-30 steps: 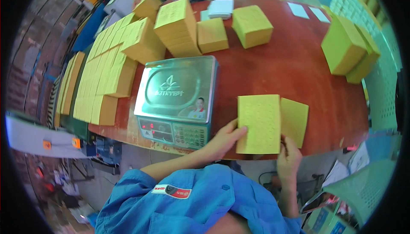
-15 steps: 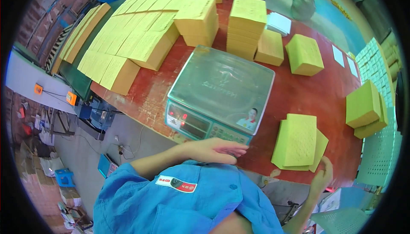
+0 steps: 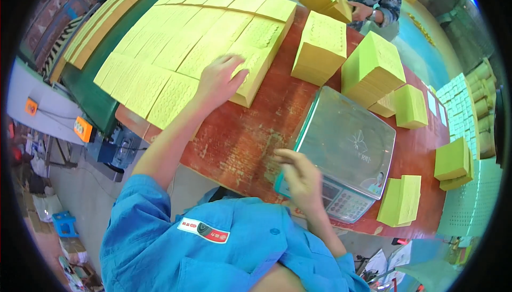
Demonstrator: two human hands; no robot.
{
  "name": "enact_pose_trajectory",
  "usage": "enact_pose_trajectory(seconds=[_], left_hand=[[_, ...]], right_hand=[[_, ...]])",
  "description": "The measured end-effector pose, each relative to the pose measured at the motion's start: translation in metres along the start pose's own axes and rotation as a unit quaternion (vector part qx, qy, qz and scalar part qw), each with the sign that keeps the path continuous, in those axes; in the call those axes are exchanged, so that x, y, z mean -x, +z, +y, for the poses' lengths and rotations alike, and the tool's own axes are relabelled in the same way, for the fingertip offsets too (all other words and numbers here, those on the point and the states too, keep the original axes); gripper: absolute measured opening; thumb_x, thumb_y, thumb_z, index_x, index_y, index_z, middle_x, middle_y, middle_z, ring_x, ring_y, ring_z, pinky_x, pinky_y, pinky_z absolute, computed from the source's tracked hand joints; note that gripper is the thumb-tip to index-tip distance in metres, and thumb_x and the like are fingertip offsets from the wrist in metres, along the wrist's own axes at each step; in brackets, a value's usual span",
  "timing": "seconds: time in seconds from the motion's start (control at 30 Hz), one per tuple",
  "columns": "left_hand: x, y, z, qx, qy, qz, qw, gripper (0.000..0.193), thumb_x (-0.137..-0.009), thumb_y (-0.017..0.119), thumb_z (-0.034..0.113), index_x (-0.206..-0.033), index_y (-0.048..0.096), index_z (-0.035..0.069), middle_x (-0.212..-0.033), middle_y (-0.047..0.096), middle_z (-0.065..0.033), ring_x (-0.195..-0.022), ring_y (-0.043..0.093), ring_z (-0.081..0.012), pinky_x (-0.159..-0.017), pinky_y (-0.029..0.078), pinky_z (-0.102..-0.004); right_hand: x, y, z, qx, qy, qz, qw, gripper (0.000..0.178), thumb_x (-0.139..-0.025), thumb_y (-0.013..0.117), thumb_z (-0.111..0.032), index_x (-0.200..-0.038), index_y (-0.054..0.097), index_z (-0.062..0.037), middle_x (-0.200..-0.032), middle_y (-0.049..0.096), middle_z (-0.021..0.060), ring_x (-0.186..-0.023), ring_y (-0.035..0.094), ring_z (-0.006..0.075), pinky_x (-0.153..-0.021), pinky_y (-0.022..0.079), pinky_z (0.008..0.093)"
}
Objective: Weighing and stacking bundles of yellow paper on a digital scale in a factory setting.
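In the head view, the left hand [image 3: 220, 80] reaches far out, arm nearly straight, fingers spread flat on the near yellow paper stack [image 3: 250, 73] at the edge of the big spread of stacks. The right hand [image 3: 301, 180] hovers near the scale [image 3: 346, 142], fingers loosely open, holding nothing. Two tall stacks [image 3: 320, 46] stand far of the scale; a short stack [image 3: 401, 200] lies at its right.

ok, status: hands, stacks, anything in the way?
Left hand open on yellow stack. Right hand empty, at scale front edge. Nothing between them.
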State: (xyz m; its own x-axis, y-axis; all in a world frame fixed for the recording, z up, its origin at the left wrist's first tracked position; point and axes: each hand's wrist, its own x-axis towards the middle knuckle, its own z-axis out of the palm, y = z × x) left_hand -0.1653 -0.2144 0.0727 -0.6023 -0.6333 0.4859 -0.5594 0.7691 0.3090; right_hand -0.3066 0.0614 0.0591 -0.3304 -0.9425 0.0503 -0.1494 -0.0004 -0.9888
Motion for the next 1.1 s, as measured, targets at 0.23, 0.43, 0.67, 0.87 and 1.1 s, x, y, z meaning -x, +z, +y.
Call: enact_pose_trajectory(seconds=[0.23,0.43,0.67,0.87,1.1], left_hand=[[-0.027,0.069,-0.037,-0.184,-0.008,-0.195,0.963,0.077,-0.097,0.034,0.055,-0.145,0.028,-0.004,-0.153,0.024,-0.0227,-0.144,0.020,-0.0349,-0.117,0.018,-0.0476],[0.059,0.024,0.017,-0.063,0.098,-0.186,0.976,0.078,-0.092,0.049,0.050,-0.141,0.033,-0.008,-0.152,0.025,-0.0268,-0.142,0.020,-0.0424,-0.114,0.019,-0.0534],[0.187,-0.058,0.103,-0.002,-0.030,-0.239,0.971,0.071,-0.087,0.056,0.038,-0.140,0.036,-0.006,-0.152,0.026,-0.0247,-0.139,0.027,-0.0412,-0.109,0.023,-0.0564],[0.229,-0.059,0.116,0.099,-0.154,-0.125,0.975,0.062,-0.091,0.049,0.029,-0.141,0.037,-0.005,-0.148,0.034,-0.0252,-0.137,0.029,-0.0410,-0.112,0.023,-0.0476],[0.148,0.017,0.181,0.780,-0.167,-0.085,0.598,0.053,-0.098,0.049,0.034,-0.140,0.041,0.003,-0.136,0.051,-0.0143,-0.121,0.053,-0.0267,-0.101,0.046,-0.0408]], right_hand=[[-0.030,0.113,0.053,-0.094,0.105,-0.064,0.988,0.039,-0.093,0.054,-0.015,-0.128,0.051,0.0038,-0.119,0.062,0.0160,-0.110,0.059,0.0228,-0.092,0.047,0.0313],[0.056,0.108,0.096,-0.432,0.365,-0.191,0.803,0.043,-0.096,0.051,-0.017,-0.132,0.049,0.0062,-0.130,0.057,0.0173,-0.119,0.055,0.0248,-0.103,0.043,0.0348],[0.103,0.096,0.106,-0.516,0.417,-0.172,0.728,0.063,-0.086,0.052,-0.007,-0.145,0.033,0.0017,-0.147,0.041,0.0122,-0.137,0.037,0.0238,-0.115,0.027,0.0401],[0.125,0.047,0.068,-0.421,0.218,-0.253,0.843,0.076,-0.085,0.060,-0.018,-0.150,0.024,-0.0027,-0.151,0.030,0.0166,-0.140,0.030,0.0280,-0.114,0.023,0.0385],[0.097,-0.050,-0.045,0.219,-0.229,0.067,0.946,0.078,-0.080,0.071,-0.030,-0.145,0.037,-0.0039,-0.148,0.031,0.0242,-0.136,0.030,0.0426,-0.112,0.027,0.0483]])
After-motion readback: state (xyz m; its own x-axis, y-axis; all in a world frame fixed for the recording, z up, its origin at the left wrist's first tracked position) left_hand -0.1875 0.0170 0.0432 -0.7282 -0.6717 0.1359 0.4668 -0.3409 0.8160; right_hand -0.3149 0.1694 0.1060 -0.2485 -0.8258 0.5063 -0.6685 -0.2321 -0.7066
